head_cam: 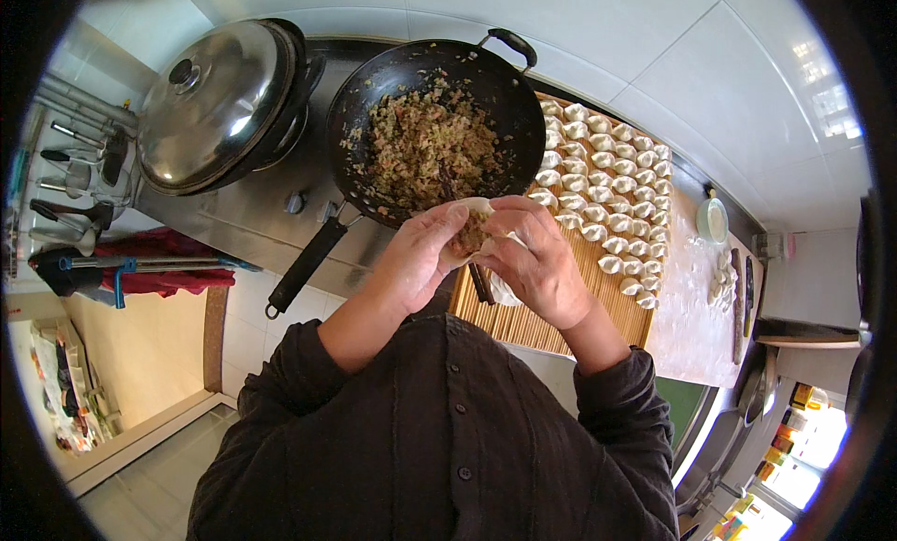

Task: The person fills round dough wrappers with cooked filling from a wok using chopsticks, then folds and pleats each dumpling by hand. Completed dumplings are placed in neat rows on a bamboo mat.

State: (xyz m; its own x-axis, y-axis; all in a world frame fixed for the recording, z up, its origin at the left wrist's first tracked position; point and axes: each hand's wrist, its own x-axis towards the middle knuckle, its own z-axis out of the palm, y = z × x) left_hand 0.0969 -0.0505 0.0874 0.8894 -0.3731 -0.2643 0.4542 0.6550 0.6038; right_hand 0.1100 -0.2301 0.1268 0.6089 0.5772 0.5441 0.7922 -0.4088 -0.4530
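Between my two hands is a round dough wrapper with minced filling (468, 234) showing in its middle. My left hand (420, 255) cups it from the left, thumb along the rim. On the other side, my right hand (538, 257) pinches the wrapper's edge with its fingers. Just beyond them stands a black wok (522, 134) holding a heap of chopped filling (431, 134). A pair of dark chopsticks (481, 283) passes beneath my hands, their upper part hidden. Several more wrappers (503, 291) lie partly covered under my right hand.
Rows of shaped dumplings (610, 183) fill much of a slatted bamboo mat (553, 324) at the right. Farther right, a floured board (690, 310) bears dough pieces (722, 282), a rolling pin (736, 306) and a small bowl (713, 221). A lidded pot (221, 106) and the wok's handle (306, 268) are at left.
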